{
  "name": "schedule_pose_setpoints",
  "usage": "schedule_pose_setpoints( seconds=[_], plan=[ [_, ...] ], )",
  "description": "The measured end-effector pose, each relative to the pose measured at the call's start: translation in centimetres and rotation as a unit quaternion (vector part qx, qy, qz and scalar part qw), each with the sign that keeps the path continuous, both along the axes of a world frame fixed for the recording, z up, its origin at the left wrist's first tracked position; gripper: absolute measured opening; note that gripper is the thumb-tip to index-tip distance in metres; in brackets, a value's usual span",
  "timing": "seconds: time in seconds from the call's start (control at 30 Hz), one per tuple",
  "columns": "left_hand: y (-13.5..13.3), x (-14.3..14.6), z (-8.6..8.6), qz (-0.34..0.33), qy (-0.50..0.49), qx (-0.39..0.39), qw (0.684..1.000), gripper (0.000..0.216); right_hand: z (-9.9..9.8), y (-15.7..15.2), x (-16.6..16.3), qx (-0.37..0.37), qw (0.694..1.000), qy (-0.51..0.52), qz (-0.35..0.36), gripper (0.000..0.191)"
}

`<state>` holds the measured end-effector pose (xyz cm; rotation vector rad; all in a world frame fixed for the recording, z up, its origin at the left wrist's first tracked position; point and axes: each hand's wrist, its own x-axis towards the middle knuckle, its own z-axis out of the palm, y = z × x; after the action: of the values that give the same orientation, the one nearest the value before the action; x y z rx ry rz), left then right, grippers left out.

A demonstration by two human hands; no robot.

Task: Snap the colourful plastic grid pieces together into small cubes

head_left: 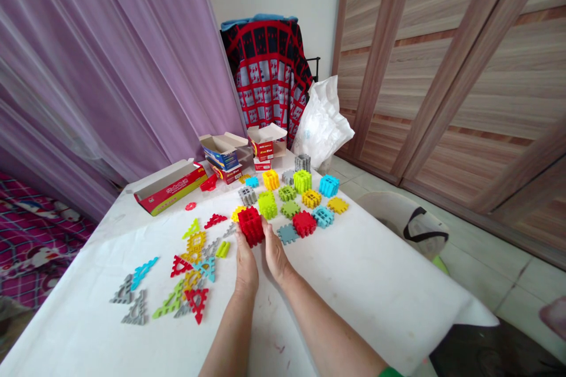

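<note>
Between my two hands is a stack of red interlocking plastic tiles, held over the table. My left hand closes on its left side, and my right hand presses its right side. Just beyond stand sorted stacks of square toothed tiles: a lime green stack, a yellow stack, a blue stack and a red stack. To the left lie loose triangular pieces, among them a red triangle, a grey triangle and a blue triangle.
A long red box stands open at the table's back left. Behind the tiles are a blue box and a red box. A white plastic bag rests past the far edge. A white basket stands on the floor at right.
</note>
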<state>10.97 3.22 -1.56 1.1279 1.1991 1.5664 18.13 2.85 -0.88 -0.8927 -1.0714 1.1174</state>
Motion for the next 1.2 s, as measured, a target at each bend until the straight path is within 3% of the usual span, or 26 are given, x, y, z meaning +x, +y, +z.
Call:
schedule_pose_setpoints(
  seconds=[0.2, 0.4, 0.6, 0.73, 0.87, 0.93, 1.03, 1.2],
  plan=[
    [0.4, -0.3, -0.9, 0.004, -0.005, -0.008, 1.0, 0.067, -0.5, 0.1, -0.1, -0.019, 0.999, 0.026, -0.022, 0.082],
    [-1.4, -1.5, 0.6, 0.021, -0.101, -0.088, 0.991, 0.074, -1.8, 1.1, -0.5, -0.084, 0.981, 0.156, -0.074, 0.081],
    [-4.3, -5.3, 1.1, 0.013, -0.136, -0.072, 0.988, 0.071, -1.8, 0.3, -0.2, -0.091, 0.967, 0.184, -0.148, 0.053],
    [-5.3, -7.5, 1.1, 0.016, -0.138, -0.075, 0.987, 0.066, -1.1, -1.4, -0.4, -0.074, 0.971, 0.087, -0.211, 0.034],
    [-5.9, -8.3, 1.0, 0.028, -0.108, -0.093, 0.989, 0.06, -0.4, -3.3, -1.4, -0.035, 0.986, -0.104, -0.127, 0.033],
    [-6.1, -8.3, 0.8, 0.028, -0.086, -0.087, 0.992, 0.058, -0.2, -4.1, -2.0, 0.0, 0.966, -0.245, -0.083, 0.032],
    [-6.1, -8.1, 0.4, 0.025, -0.043, -0.077, 0.996, 0.06, 0.0, -5.0, -2.5, 0.044, 0.908, -0.411, -0.064, 0.029],
    [-5.9, -7.8, -0.4, -0.004, 0.037, -0.058, 0.998, 0.058, 0.1, -5.5, -2.3, 0.032, 0.876, -0.47, -0.105, 0.031]
  ],
)
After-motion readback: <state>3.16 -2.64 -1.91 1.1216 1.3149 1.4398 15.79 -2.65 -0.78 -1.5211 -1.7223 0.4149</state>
